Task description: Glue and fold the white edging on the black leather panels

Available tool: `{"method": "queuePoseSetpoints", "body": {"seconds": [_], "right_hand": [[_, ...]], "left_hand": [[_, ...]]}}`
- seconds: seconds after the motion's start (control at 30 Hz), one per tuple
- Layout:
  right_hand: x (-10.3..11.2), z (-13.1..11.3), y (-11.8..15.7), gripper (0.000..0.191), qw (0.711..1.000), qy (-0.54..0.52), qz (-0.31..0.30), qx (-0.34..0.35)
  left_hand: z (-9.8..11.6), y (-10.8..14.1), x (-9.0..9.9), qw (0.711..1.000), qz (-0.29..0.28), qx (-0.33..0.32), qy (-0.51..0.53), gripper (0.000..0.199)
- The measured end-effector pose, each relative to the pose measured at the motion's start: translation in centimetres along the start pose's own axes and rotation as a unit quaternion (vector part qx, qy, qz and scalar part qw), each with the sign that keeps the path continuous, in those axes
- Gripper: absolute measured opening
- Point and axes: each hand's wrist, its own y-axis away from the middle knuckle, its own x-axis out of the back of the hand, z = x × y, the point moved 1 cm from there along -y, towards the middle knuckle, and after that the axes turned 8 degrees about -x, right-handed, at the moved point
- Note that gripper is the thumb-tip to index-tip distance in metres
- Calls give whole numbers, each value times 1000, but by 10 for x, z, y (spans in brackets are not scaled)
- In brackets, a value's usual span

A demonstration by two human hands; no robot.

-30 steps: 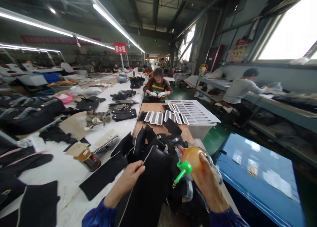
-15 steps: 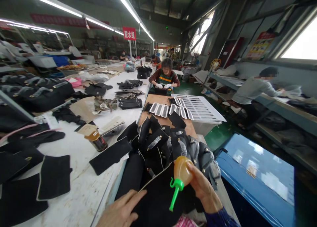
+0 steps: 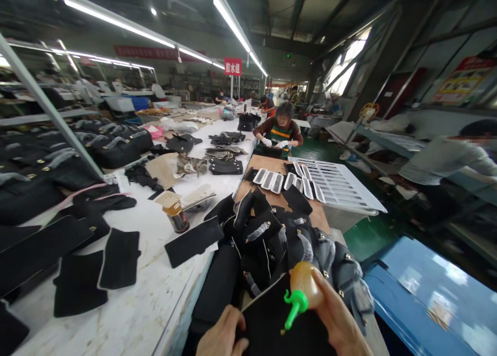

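My right hand (image 3: 337,314) is wrapped round a squeeze bottle (image 3: 306,282) of amber liquid, probably glue. Its green nozzle (image 3: 293,314) points down over a large black panel (image 3: 272,319), and a small yellowish drop shows near the tip. At the panel's left edge, my left hand (image 3: 223,332) has its fingers curled and closed on the black material. Just beyond lies a heap of black bag pieces (image 3: 267,231) with brass fittings and plastic-wrapped handles. A flat black piece (image 3: 194,242) rests at the table's edge.
A white worktable (image 3: 155,294) on the left bears several black pieces and an open brown jar (image 3: 178,218). A blue bin (image 3: 430,294) stands at right. Ahead, a co-worker (image 3: 277,130) in white gloves handles a dark piece beside white-framed parts (image 3: 267,181) and a slatted white rack (image 3: 341,182).
My view has turned left, so the surroundings appear further right. My left hand's fingers, stretched out before, are now curled at the panel's edge. The bottle stays in my right hand, nozzle down.
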Motion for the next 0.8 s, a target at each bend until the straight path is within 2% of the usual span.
{"method": "queuePoseSetpoints", "body": {"seconds": [0.13,0.23,0.37,0.43,0.6,0.7,0.8], "right_hand": [[12,18,16,43,997,-12,6,-74],[17,21,19,45,988,-69,-36,-133],[19,18,17,55,969,-88,-160,-169],[22,20,16,60,962,-75,-194,-177],[29,31,16,62,943,-108,-222,-221],[30,37,16,63,943,-107,-228,-218],[28,42,15,65,951,-90,-215,-201]], "left_hand": [[-10,4,-3,1000,11,20,13,44],[-14,5,-1,999,9,24,21,48],[-7,2,2,998,25,-29,59,37],[-3,1,1,993,36,-78,81,27],[-4,-1,-6,981,70,-163,80,14],[-7,0,-10,978,73,-183,73,20],[-4,0,-12,981,69,-171,64,12]]}}
